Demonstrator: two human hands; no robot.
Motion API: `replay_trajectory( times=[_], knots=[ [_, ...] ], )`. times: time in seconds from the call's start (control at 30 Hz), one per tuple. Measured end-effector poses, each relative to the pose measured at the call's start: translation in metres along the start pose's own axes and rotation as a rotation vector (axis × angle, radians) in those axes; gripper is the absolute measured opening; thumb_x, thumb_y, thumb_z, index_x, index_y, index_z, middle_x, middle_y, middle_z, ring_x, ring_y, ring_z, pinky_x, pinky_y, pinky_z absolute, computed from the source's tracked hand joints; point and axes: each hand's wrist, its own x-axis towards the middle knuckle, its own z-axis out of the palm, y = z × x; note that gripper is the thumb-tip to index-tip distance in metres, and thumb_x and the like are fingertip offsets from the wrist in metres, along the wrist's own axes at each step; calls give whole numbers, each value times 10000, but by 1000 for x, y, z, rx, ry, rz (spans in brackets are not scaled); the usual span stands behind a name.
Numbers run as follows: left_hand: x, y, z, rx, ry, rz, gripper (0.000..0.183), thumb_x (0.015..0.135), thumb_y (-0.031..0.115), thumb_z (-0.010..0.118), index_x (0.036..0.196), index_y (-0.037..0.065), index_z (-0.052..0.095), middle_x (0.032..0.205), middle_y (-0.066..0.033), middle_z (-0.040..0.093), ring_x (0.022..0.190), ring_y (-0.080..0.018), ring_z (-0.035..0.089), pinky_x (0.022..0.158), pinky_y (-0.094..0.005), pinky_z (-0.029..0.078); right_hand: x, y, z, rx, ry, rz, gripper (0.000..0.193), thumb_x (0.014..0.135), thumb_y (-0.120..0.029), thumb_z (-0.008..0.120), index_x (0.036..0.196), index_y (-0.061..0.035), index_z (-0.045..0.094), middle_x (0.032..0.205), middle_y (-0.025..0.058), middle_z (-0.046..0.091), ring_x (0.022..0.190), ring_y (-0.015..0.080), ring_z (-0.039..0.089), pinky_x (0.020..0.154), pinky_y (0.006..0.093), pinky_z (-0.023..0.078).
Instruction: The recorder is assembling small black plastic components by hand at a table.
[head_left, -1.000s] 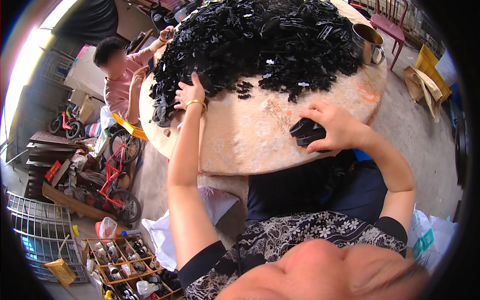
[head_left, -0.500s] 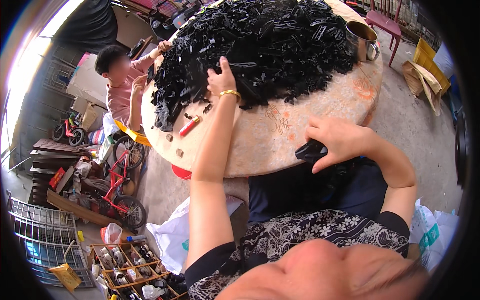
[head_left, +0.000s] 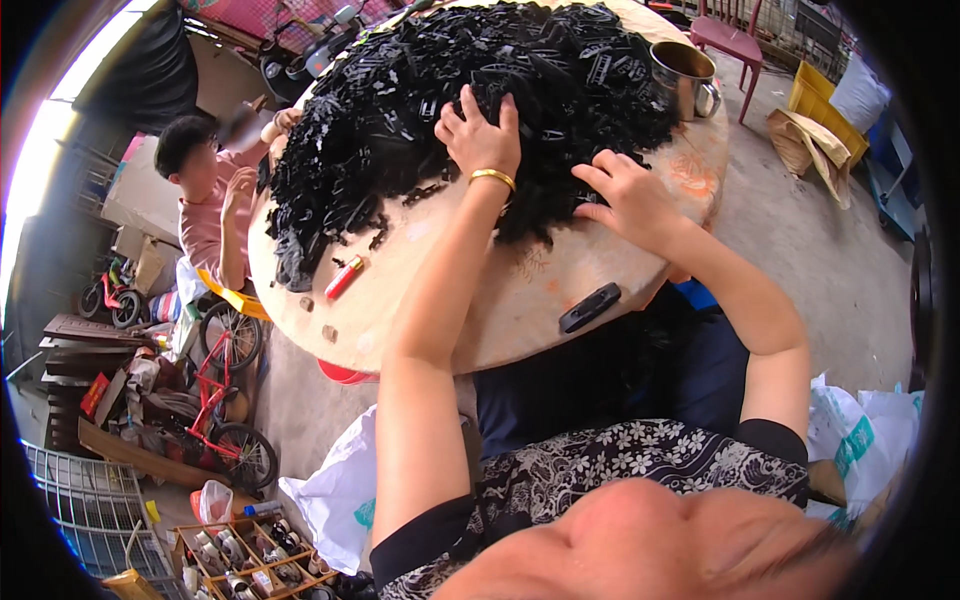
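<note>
A large heap of small black plastic parts (head_left: 400,130) covers much of the round, patterned table (head_left: 470,340). My left hand (head_left: 482,138) is open on the near side of the heap, fingers spread over the parts. To its right, my right hand (head_left: 632,205) is at the heap's near right edge. Its thumb and fingers are apart around the dark parts there, and I see nothing gripped between them. A longer black plastic piece (head_left: 590,307) lies by itself close to the table's near edge.
A red cylinder (head_left: 344,278) and small stone-like lumps (head_left: 330,332) lie on the left of the table. A metal mug (head_left: 686,82) stands at the back right. Another person (head_left: 205,200) sits at the left. A red bicycle (head_left: 215,390) stands on the floor.
My right hand has let go of the long black piece, leaving it on the table, and moved forward to the heap. My left hand has shifted right over the heap.
</note>
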Motion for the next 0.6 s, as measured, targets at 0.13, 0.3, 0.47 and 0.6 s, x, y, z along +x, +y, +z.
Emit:
replay_trajectory(
  times=[0.13, 0.3, 0.47, 0.6],
  knots=[
    [13, 6, -4, 58, -159, 2, 683, 834, 540, 522, 1372, 145, 373, 1411, -244, 251, 1302, -415, 254, 990, -588, 313, 1, 9, 5, 25, 82, -98, 328, 711, -240, 731, 974, -72, 631, 919, 57, 546, 854, 221, 571, 700, 331, 498],
    [29, 13, -36, 186, -356, 25, 792, 729, 501, 682, 1368, 152, 369, 1430, -236, 220, 1316, -418, 231, 1000, -618, 284, -2, 13, 4, 9, 165, -148, 256, 713, -221, 724, 905, -69, 650, 875, 54, 559, 844, 223, 569, 708, 331, 495],
    [37, 6, -57, -7, -185, 425, 410, 718, 175, 656, 1119, 102, 604, 1148, -177, 519, 1090, -351, 447, 947, -407, 399, 1, 3, -7, 4, 223, -95, 216, 751, -205, 693, 906, -60, 653, 808, 55, 553, 790, 234, 560, 694, 343, 491],
    [9, 32, -53, -96, -362, 725, 326, 708, 193, 708, 1015, 89, 674, 1051, -129, 595, 1000, -313, 507, 921, -385, 405, -2, 4, -3, -3, 158, -5, 193, 785, -178, 657, 937, -59, 655, 797, 67, 549, 774, 239, 560, 667, 347, 488]
  ],
)
